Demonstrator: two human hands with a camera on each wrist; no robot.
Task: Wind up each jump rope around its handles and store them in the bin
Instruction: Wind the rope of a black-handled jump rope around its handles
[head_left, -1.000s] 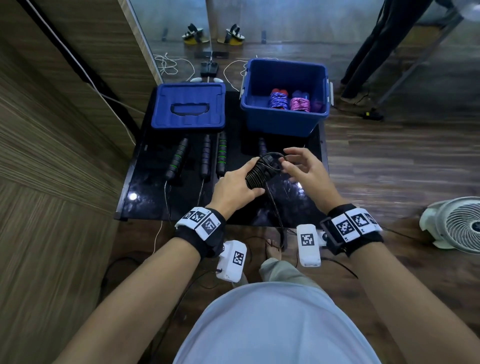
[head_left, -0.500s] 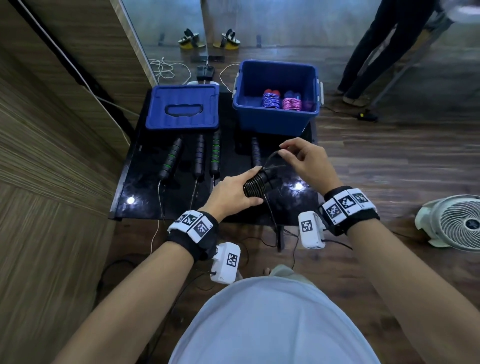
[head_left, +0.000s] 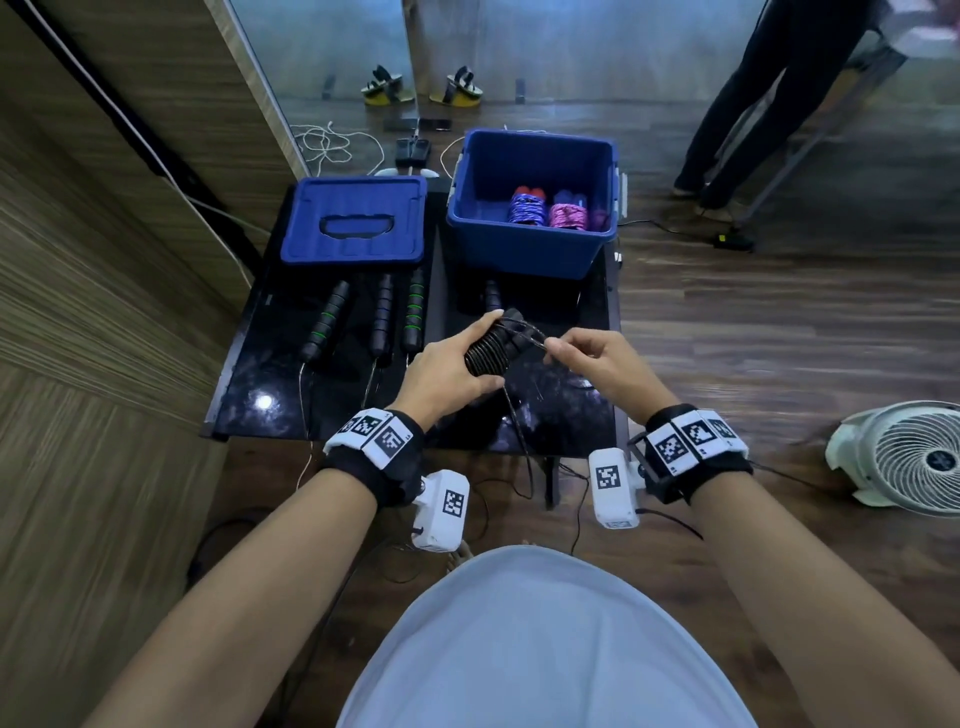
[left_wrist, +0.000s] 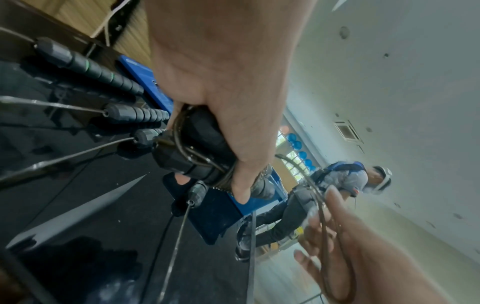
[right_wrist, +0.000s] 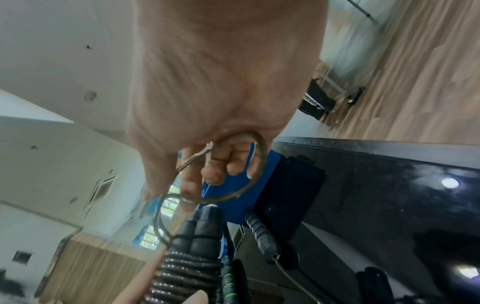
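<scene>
The black jump rope (head_left: 488, 353), coiled round its paired handles, is gripped by the left hand (head_left: 447, 371) above the glossy black table (head_left: 249, 384); the right hand (head_left: 597, 358) pinches its loose loop. Beyond stands the blue bin (head_left: 519, 249), on wood flooring (head_left: 779, 322).

Indoor studio room: wood-plank floor (head_left: 779, 322), wall mirror (head_left: 337, 47), floor fan (head_left: 904, 460).

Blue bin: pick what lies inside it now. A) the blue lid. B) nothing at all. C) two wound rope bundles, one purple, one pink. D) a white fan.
C: the head view shows a purple bundle and a pink bundle on the floor of the blue bin.
</scene>
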